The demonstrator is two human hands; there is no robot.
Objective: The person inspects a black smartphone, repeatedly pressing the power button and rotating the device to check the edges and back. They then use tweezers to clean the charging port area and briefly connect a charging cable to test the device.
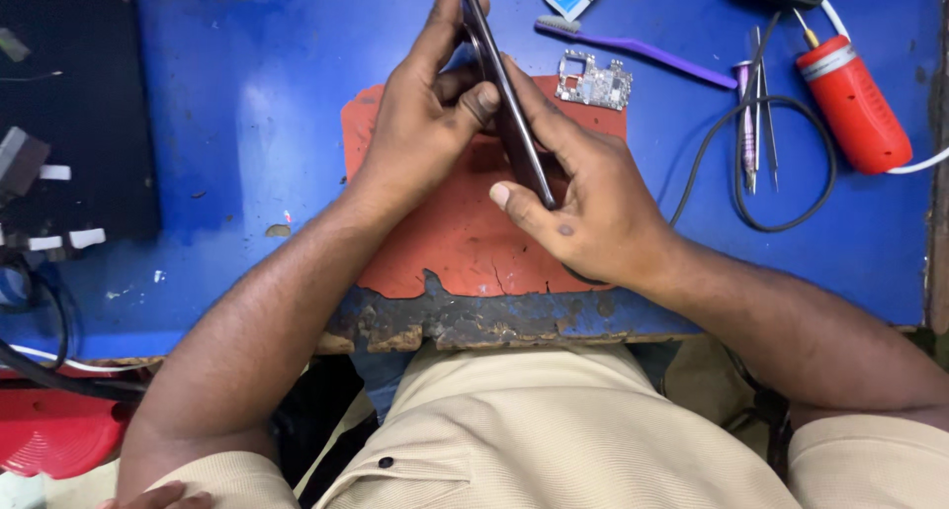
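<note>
A dark slim phone (506,109) stands on its edge above a worn red mat (445,242), seen from the side. My left hand (425,124) grips its far end, thumb pressed on the near face and fingers reaching over the top. Around the near end sits my right hand (583,198), thumb on the edge and fingers behind. Both hands hold the phone together over the mat.
A small circuit board (594,82) lies at the mat's far right corner. A purple brush (643,48), tweezers (759,114), a black cable loop (781,163) and a red cylindrical tool (852,102) lie right. A black box (69,114) stands left. The blue bench edge (474,321) is chipped.
</note>
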